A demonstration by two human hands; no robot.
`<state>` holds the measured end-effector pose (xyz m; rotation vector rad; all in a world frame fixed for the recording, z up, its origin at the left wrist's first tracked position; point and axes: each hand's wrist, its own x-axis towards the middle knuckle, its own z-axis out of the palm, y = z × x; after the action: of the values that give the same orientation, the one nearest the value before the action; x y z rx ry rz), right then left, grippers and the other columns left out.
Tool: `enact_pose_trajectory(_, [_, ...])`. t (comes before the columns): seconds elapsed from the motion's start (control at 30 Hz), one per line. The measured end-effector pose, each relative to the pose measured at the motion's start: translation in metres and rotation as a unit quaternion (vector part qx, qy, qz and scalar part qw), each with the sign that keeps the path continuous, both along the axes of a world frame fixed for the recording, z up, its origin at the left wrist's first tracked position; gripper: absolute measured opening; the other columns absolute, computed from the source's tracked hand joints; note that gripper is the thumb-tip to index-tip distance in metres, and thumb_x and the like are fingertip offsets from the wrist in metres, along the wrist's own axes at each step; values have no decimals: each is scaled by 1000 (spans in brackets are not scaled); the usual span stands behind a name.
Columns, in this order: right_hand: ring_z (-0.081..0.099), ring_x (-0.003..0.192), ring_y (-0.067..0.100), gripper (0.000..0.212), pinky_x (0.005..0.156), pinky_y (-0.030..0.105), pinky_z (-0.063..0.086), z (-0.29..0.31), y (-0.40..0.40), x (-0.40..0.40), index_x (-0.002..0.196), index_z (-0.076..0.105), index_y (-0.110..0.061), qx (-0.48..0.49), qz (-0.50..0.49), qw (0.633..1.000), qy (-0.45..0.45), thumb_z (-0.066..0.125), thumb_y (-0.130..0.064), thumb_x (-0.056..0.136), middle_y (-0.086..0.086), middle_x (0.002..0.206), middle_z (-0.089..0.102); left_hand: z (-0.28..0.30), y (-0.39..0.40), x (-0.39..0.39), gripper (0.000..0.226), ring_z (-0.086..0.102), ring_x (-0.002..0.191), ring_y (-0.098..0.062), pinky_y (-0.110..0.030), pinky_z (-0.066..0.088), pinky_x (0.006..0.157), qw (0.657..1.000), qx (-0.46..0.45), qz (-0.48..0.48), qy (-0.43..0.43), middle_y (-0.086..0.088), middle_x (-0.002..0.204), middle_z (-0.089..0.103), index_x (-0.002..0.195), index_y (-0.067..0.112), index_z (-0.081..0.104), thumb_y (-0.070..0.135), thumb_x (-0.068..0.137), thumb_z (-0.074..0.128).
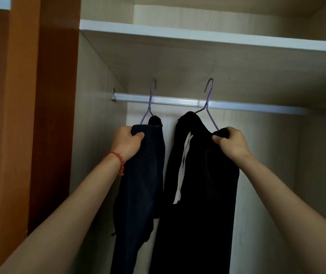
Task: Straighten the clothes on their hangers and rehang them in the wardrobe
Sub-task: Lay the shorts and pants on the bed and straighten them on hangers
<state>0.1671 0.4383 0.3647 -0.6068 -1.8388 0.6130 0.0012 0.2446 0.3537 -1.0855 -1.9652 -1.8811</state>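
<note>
left hand (pixel 128 142) gripping navy garment (pixel 138 184), right hand (pixel 230 142) gripping black garment (pixel 201 184)

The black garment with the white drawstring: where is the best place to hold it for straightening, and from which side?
Probably its free top-left shoulder, from the front-left; the right hand already grips the right corner, and the black garment sits lopsided on its purple hanger.

I am standing before the wardrobe (pixel 98 135), reaching in with both arms. The rail (pixel 178 101) is running across at twelve o'clock, under the shelf (pixel 197 37). Two hangers are sitting on it: one hanger (pixel 149 103) at eleven o'clock carrying trousers (pixel 138 184), the other hanger (pixel 209 103) at one o'clock carrying a second pair (pixel 201 194). My left hand (pixel 127 144) is gripping the left pair's top, my right hand (pixel 231 142) the right pair's top.
</note>
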Motion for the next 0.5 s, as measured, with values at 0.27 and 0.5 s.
enact_pose_trajectory(0.27, [61, 82, 28, 17, 73, 31, 46, -70, -24, 65, 94, 61, -2, -48, -50, 998, -8, 62, -16, 85, 13, 88, 64, -61, 9, 16, 22, 65, 88, -33, -47, 53, 84, 997, -53, -59, -19, -20, 95, 69, 92, -2, 67, 15, 87, 55])
enact_pose_trajectory(0.5, [59, 68, 11, 4, 63, 22, 45, -144, -73, 142, 85, 61, -13, -62, -114, 992, -9, 64, -14, 84, -1, 73, 63, -123, 13, 63, 14, 67, 83, -26, -40, 53, 78, 981, -86, -171, -17, -10, 86, 73, 77, 17, 68, 16, 86, 57])
